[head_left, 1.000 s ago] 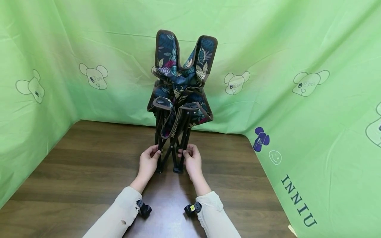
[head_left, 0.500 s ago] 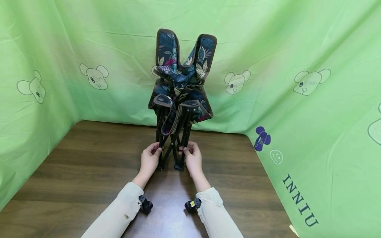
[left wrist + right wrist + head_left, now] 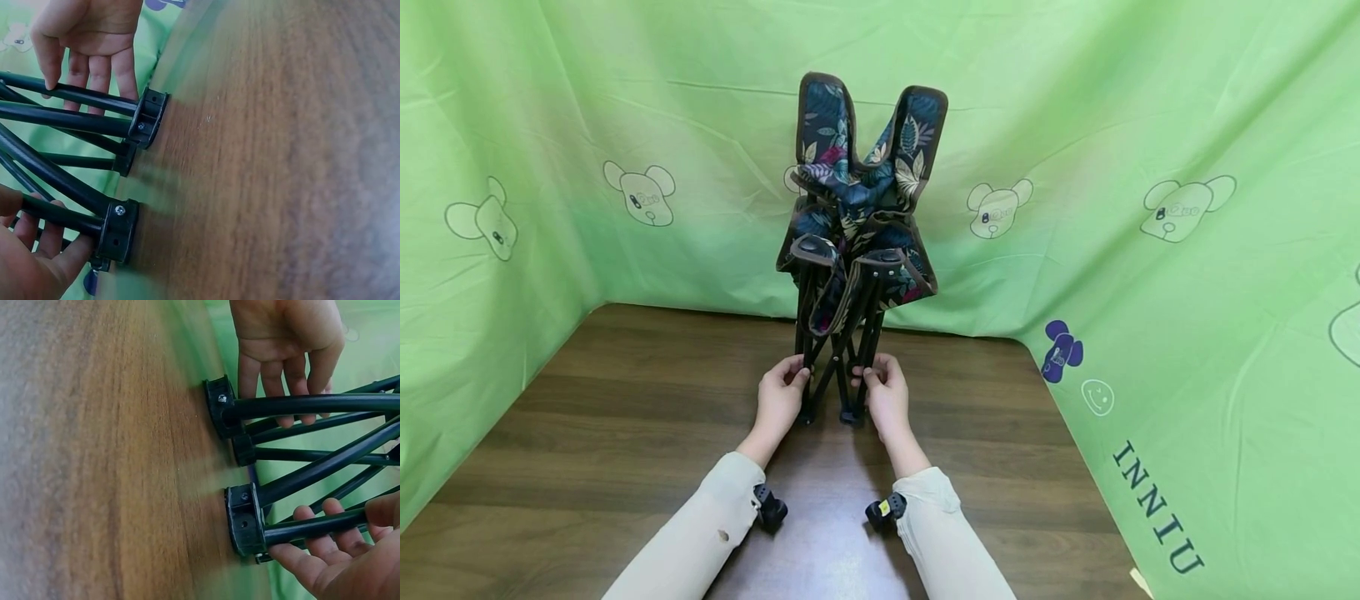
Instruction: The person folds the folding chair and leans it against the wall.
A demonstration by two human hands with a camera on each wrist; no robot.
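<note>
A folded camp chair (image 3: 859, 192) with dark leaf-print fabric stands upright on its black metal legs (image 3: 838, 358) on the wooden table (image 3: 625, 417). My left hand (image 3: 784, 387) grips the left front leg just above its foot, thumb in front. My right hand (image 3: 882, 387) grips the right front leg at the same height. In the left wrist view my left hand (image 3: 34, 250) wraps a leg beside a black plastic foot (image 3: 119, 231). From the right wrist, my right hand (image 3: 331, 550) is seen holding a leg by its foot (image 3: 244, 519).
Green cloth with cartoon bear prints (image 3: 1150, 208) hangs close round the table on the left, back and right. Bare wood lies on both sides of the chair and in front of it. Small black wrist cameras (image 3: 769, 508) sit on my pale sleeves.
The chair's feet and both hands have shifted a little away from me across the table. Both grips on the legs are the same.
</note>
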